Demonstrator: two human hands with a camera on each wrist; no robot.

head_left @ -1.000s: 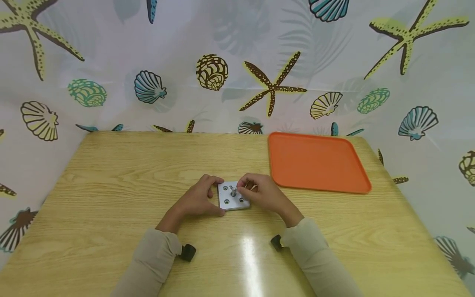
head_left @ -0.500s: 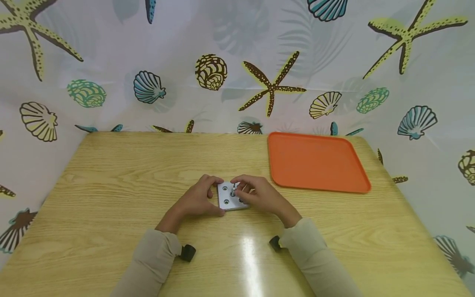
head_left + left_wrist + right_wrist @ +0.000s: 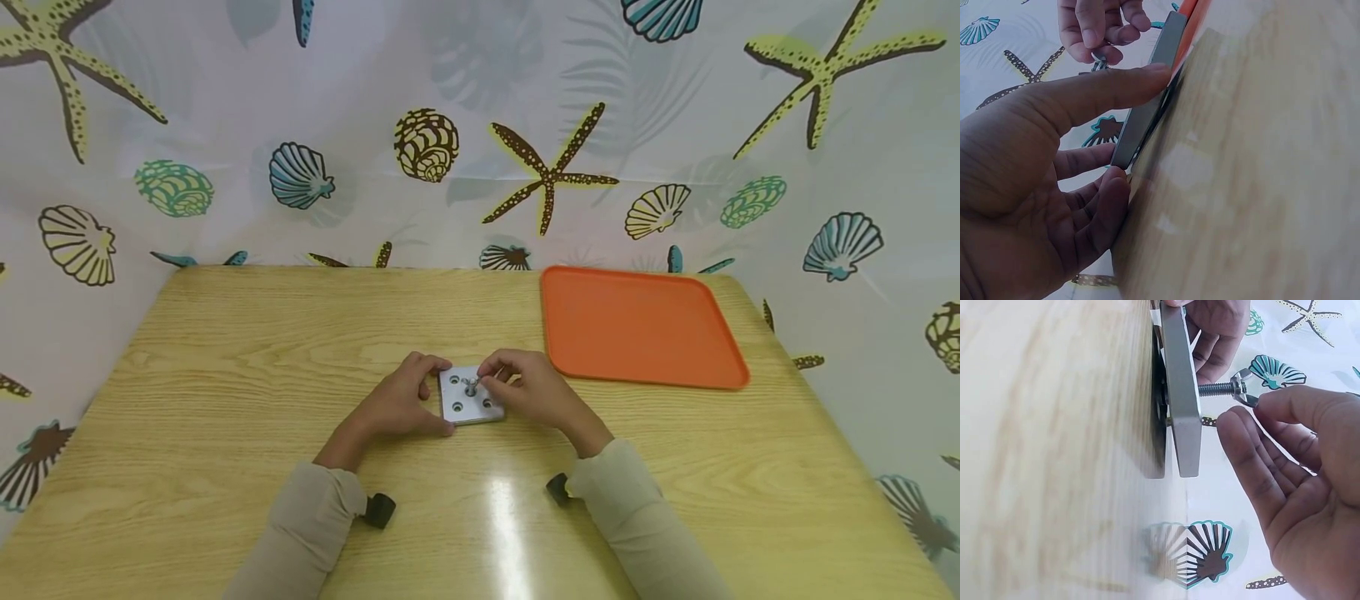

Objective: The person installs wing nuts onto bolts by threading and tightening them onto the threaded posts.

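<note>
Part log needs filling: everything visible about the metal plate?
The metal plate is squarish, silver-grey, with recessed holes near its corners; three show, the right hand covering the fourth corner. A bolt carrying a wing nut stands from its middle. It lies roughly flat over the table, a gap showing beneath. The left hand grips its left corners.

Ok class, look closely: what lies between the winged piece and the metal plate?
A threaded shaft lies between the winged piece and the metal plate; the right wrist view shows its exposed threads there.
</note>
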